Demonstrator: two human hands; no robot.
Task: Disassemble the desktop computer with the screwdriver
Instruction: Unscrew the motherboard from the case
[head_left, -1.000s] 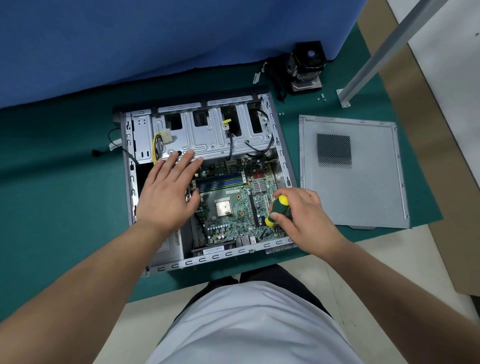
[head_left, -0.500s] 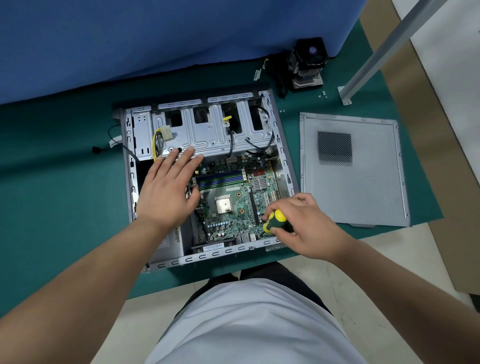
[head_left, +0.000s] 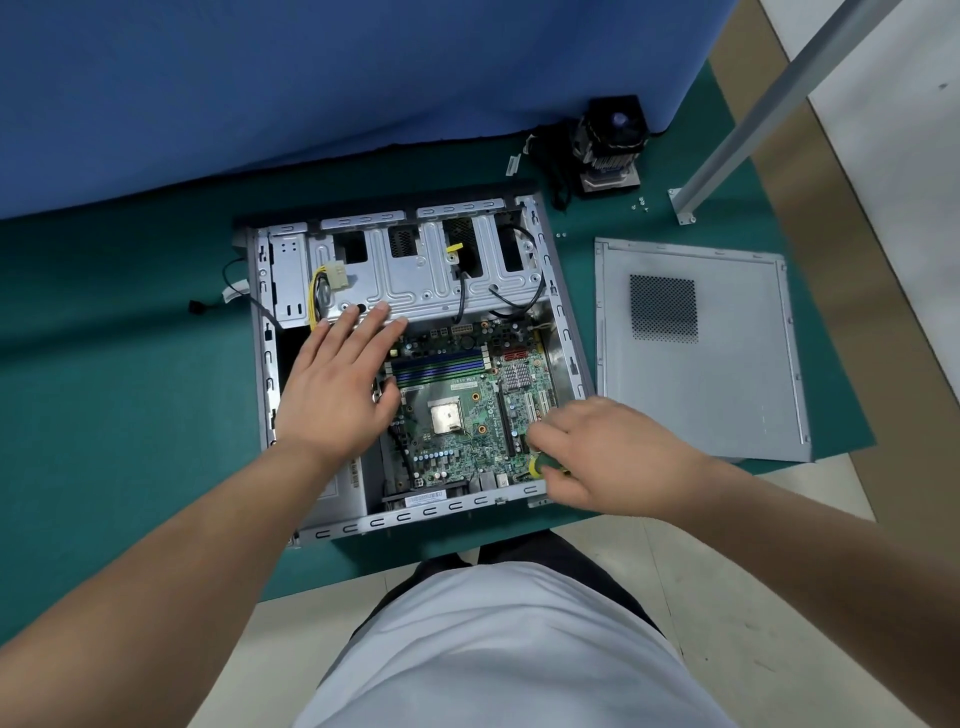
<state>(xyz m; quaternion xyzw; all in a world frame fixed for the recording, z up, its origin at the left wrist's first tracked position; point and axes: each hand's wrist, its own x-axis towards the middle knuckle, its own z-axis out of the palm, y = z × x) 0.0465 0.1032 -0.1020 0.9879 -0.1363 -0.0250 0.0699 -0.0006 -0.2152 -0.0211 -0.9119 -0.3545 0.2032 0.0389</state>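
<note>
The computer case (head_left: 415, 291) lies open on its side on the green mat (head_left: 130, 415), a little left of the middle of the view. Inside it, the green circuit board (head_left: 467, 415) faces up. The person's left hand (head_left: 337, 384) is at about 9 o'clock from the board, fingers straight and spread, and the palm lies flat over the left edge of the board, with the fingertips reaching the metal drive cage (head_left: 415, 280) at 12 o'clock. The right hand (head_left: 608, 457) is at about 4 o'clock from the board, near the front-right corner of the case. Its fingers are curled around the screwdriver (head_left: 537, 464); only a bit of the yellow and green handle shows under the hand, and the tip I cannot see. At 3 o'clock from the case the grey side panel (head_left: 727, 374) lies flat on the mat. At 1 o'clock, near the blue curtain (head_left: 311, 78), stands the cooler fan (head_left: 613, 140), with some small screws (head_left: 640, 203) just beside it.
</note>
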